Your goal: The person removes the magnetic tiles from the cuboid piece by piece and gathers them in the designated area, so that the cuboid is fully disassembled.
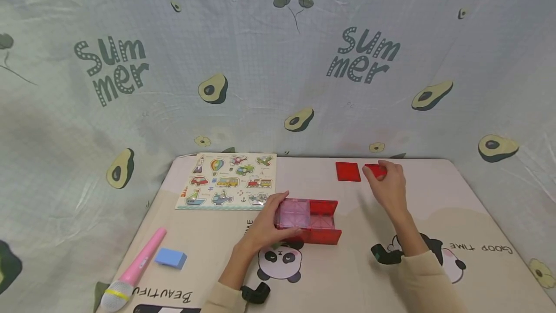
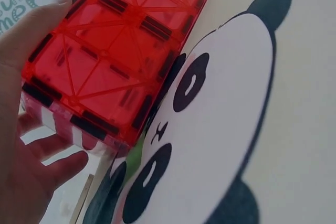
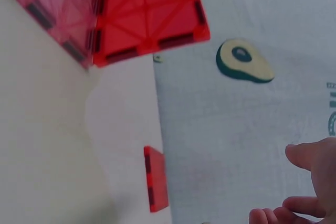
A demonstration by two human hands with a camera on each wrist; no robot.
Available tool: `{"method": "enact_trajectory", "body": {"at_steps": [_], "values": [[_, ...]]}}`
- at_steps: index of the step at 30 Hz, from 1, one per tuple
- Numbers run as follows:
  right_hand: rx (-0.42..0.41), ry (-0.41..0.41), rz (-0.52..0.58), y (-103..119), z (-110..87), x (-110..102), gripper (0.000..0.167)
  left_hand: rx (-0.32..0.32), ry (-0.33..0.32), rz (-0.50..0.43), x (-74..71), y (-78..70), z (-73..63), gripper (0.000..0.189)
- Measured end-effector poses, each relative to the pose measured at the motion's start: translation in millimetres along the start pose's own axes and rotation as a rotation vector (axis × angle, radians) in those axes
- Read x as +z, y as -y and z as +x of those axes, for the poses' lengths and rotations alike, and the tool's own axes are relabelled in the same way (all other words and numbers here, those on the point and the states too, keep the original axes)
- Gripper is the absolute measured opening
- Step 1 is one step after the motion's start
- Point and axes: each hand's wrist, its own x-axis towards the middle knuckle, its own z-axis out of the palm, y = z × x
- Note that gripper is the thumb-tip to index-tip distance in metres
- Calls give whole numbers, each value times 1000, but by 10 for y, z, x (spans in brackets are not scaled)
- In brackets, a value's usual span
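My left hand [image 1: 265, 223] grips the left end of a box-like build of magnetic tiles [image 1: 325, 235], its thumb along the near side and its fingers at the far side. The build has red side tiles and a pink tile [image 1: 293, 213] over its left half; the right half is uncovered on top. In the left wrist view, red tiles [image 2: 105, 51] with dark magnet strips face the camera. At the back right, my right hand [image 1: 391, 187] reaches over a red square tile [image 1: 374, 170], thumb and fingers apart around it. Another red square tile [image 1: 348, 171] lies just left of that hand.
A vehicle picture puzzle board [image 1: 230, 182] lies at the back left. Nearer on the left are a pink toy microphone [image 1: 139, 264] and a blue block [image 1: 171, 258]. Behind the table hangs a patterned curtain [image 1: 260, 62].
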Motion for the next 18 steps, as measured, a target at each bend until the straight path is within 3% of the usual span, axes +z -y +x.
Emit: {"method": "enact_trajectory", "body": {"at_steps": [8, 18], "values": [[-114, 1, -3, 184, -201, -45, 51, -48, 41, -294, -9, 155, -78, 97], [-179, 54, 42, 355, -560, -56, 49, -2, 12, -316, 16, 254, -80, 90]]}}
